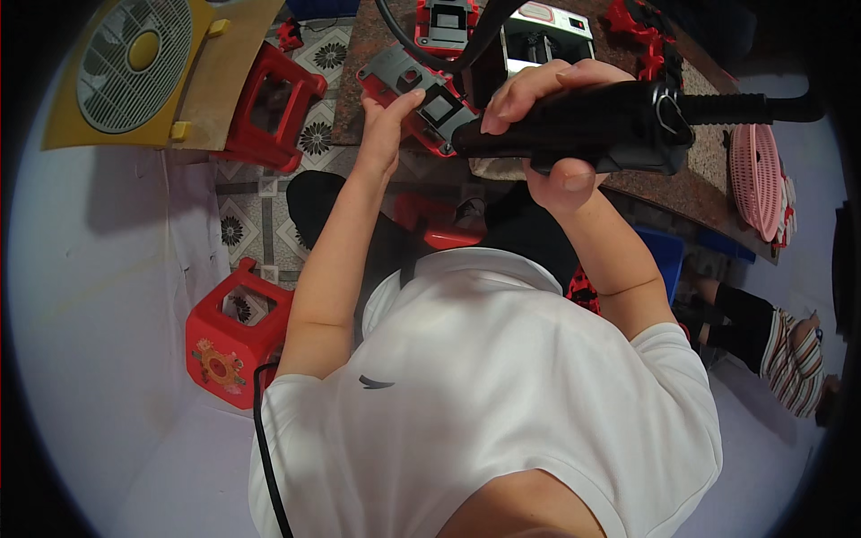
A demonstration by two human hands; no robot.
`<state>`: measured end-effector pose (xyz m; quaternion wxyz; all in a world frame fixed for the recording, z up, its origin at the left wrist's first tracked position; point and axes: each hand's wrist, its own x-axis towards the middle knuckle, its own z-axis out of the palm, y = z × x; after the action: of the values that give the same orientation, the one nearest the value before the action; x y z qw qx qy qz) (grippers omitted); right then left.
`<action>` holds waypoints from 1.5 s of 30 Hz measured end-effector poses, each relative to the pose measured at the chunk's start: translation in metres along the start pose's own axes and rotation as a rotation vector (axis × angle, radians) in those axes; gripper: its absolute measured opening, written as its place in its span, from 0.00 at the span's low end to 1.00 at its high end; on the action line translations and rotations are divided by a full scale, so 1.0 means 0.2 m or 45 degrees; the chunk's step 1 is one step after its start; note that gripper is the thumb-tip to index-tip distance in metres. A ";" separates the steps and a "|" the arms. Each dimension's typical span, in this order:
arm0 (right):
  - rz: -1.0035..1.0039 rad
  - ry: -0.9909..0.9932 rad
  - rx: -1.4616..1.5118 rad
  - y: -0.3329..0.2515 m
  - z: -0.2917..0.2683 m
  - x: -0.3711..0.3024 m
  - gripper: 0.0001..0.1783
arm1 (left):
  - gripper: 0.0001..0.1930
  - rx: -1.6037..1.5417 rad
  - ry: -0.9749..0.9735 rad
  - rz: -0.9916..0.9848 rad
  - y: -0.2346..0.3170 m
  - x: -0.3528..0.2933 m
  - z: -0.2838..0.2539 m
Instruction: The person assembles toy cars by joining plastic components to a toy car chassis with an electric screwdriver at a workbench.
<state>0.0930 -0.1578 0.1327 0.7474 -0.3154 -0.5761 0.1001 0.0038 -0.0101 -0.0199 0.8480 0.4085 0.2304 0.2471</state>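
Observation:
My right hand [526,95] is wrapped round a black electric screwdriver [583,130], held level over the table's front edge. A ribbed cord end leaves its rear, beside a wire hanging loop. The narrow end of the screwdriver points left, at the lower right corner of a grey and red plastic housing [408,81]. I cannot tell whether the tip touches it. My left hand [387,133] grips that housing by its near left edge, thumb on top. A rectangular opening shows in the housing's face. Another grey and red housing [446,25] lies just beyond.
A white and black box-shaped machine [574,47] stands on the speckled table [708,184]. Red parts [641,36] lie behind it; pink baskets [755,179] sit at right. Red stools [235,332] and a yellow fan [134,67] are at left. Another person [780,341] is at right.

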 end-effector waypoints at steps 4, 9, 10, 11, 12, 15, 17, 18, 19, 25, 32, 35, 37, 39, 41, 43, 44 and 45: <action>0.043 0.066 0.037 -0.01 0.02 0.01 0.34 | 0.34 0.000 0.006 0.009 0.00 0.00 0.00; 0.086 0.013 -0.091 0.00 0.02 0.03 0.29 | 0.35 0.095 0.091 0.002 0.03 -0.02 0.04; 0.088 0.013 -0.091 0.01 0.03 0.03 0.29 | 0.36 0.099 0.159 0.002 0.03 -0.03 0.05; 0.068 0.033 -0.039 0.01 0.03 0.02 0.30 | 0.36 0.098 0.160 0.001 0.03 -0.03 0.06; 0.047 0.052 0.011 0.01 0.03 0.02 0.30 | 0.36 0.088 0.154 0.010 0.02 -0.02 0.06; 0.042 0.087 -0.046 0.00 0.02 0.04 0.30 | 0.35 0.079 0.121 0.047 -0.01 -0.01 0.03; 0.072 0.194 0.025 -0.05 -0.02 0.09 0.30 | 0.32 0.071 0.050 0.071 0.00 0.00 0.03; 0.099 0.302 0.107 -0.09 -0.04 0.11 0.31 | 0.31 0.064 0.013 0.072 0.01 -0.01 0.02; 0.049 0.213 0.093 -0.12 -0.15 0.12 0.32 | 0.28 0.074 -0.038 0.060 0.03 -0.02 0.01; -0.171 0.560 0.398 -0.12 -0.49 0.30 0.29 | 0.30 0.085 0.039 0.013 0.01 -0.02 0.01; -0.217 0.331 -0.644 -0.17 -0.34 0.27 0.26 | 0.32 0.093 0.033 -0.032 0.01 -0.01 0.00; -0.102 0.431 -0.149 -0.28 -0.32 0.24 0.27 | 0.31 0.104 0.054 -0.046 0.02 0.00 0.01; 0.126 0.478 -0.430 -0.30 -0.31 0.15 0.26 | 0.30 0.109 0.006 -0.017 0.04 -0.02 0.03; 0.088 0.358 -0.519 -0.26 -0.40 0.03 0.29 | 0.30 0.108 -0.014 -0.010 0.03 -0.01 0.05; -0.041 0.201 -0.459 -0.22 -0.43 -0.01 0.32 | 0.29 0.110 -0.011 0.002 0.04 -0.03 0.05; 0.010 0.179 -0.489 -0.23 -0.41 -0.03 0.33 | 0.29 0.098 0.047 -0.011 0.04 -0.03 0.05; 0.060 0.153 -0.521 -0.24 -0.40 -0.03 0.34 | 0.29 0.099 0.049 -0.010 0.05 -0.03 0.05; -0.050 0.243 -0.308 -0.22 -0.38 -0.02 0.32 | 0.29 0.109 0.044 -0.017 0.05 -0.03 0.06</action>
<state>0.1530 -0.2211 0.1443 0.7570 -0.4000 -0.5165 -0.0151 0.0032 -0.0154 -0.0038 0.8272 0.4385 0.2580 0.2384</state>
